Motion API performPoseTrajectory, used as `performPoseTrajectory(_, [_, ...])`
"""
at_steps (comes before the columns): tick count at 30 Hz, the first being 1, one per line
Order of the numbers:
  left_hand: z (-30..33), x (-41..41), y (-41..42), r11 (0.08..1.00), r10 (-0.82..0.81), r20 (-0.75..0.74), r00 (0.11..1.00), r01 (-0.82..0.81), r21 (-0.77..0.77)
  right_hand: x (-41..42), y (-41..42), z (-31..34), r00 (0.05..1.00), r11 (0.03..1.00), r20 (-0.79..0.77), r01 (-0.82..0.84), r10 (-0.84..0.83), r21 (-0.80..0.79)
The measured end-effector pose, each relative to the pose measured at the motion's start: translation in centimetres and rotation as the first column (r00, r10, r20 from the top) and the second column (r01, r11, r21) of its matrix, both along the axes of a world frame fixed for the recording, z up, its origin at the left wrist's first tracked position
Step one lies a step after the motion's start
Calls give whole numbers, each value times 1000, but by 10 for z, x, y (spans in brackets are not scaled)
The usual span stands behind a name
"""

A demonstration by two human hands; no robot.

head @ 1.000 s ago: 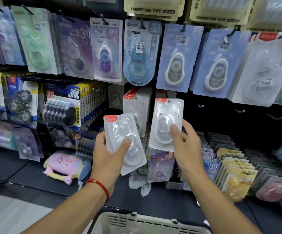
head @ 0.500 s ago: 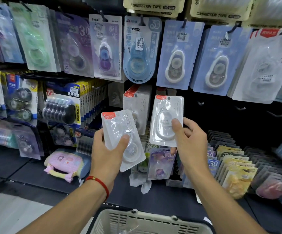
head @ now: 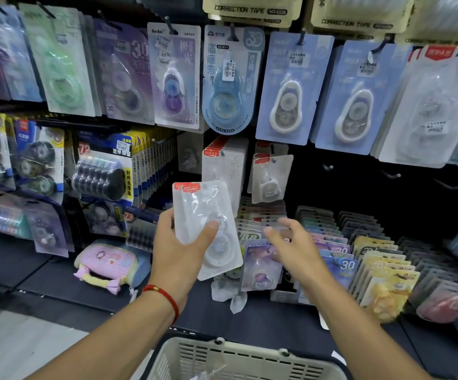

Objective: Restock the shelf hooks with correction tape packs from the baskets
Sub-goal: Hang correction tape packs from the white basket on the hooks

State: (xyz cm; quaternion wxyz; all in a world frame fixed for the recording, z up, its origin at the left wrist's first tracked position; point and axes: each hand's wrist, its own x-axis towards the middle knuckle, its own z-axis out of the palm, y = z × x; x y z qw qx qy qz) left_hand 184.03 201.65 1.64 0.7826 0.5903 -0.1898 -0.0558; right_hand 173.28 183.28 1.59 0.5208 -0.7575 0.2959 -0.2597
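My left hand [head: 179, 250] grips a small stack of clear correction tape packs [head: 207, 229] with red top tabs, thumb across the front. A single matching pack [head: 270, 178] hangs on a hook in the lower row, next to a fuller row of the same packs [head: 223, 165]. My right hand [head: 290, 246] is below that hanging pack, fingers spread and holding nothing. A beige basket [head: 238, 357] sits at the bottom edge below my arms.
Bare hooks [head: 392, 175] jut from the dark panel to the right of the hung pack. Blue and purple correction tape packs [head: 290, 91] fill the upper row. Trays of upright packs [head: 359, 259] stand on the shelf at right. A pink pouch [head: 107, 264] lies at left.
My right hand has let go of its pack, which now hangs on the hook, and has dropped back down and empty. My left hand still holds its packs.
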Motion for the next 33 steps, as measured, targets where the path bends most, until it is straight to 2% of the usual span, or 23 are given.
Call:
performPoseTrajectory(2, [1, -2, -1, 1000, -24, 8, 1000, 23, 9, 2, 9, 3, 988, 988, 19, -152, 152, 9])
performPoseTrajectory(4, [2, -4, -1, 999, -45, 21, 999, 45, 23, 4, 19, 2, 937, 937, 17, -349, 349, 11])
performPoseTrajectory(7, [3, -6, 1, 996, -86, 23, 996, 86, 31, 4, 27, 0, 897, 898, 40, -440, 440, -26])
performPoseTrajectory(10, [1, -4, 1, 991, -131, -6, 991, 132, 24, 3, 26, 0, 915, 922, 137, -386, 380, 18])
performPoseTrajectory(14, [-5, 4, 1, 988, -83, 61, 995, 74, 132, 0, 15, -3, 952, 984, 249, -180, 177, -13])
performPoseTrajectory(17, [-6, 5, 2, 986, -66, 61, 996, 56, 154, -1, 6, -2, 948, 996, 306, -81, 89, -39])
performPoseTrajectory(30, [-4, 4, 1, 993, -27, 84, 996, 17, 119, -6, 15, 29, 893, 998, 449, -43, 17, 49])
performPoseTrajectory(33, [-4, 4, 1, 994, -9, 82, 997, 0, 110, -5, 14, 26, 906, 994, 422, -37, -11, 105])
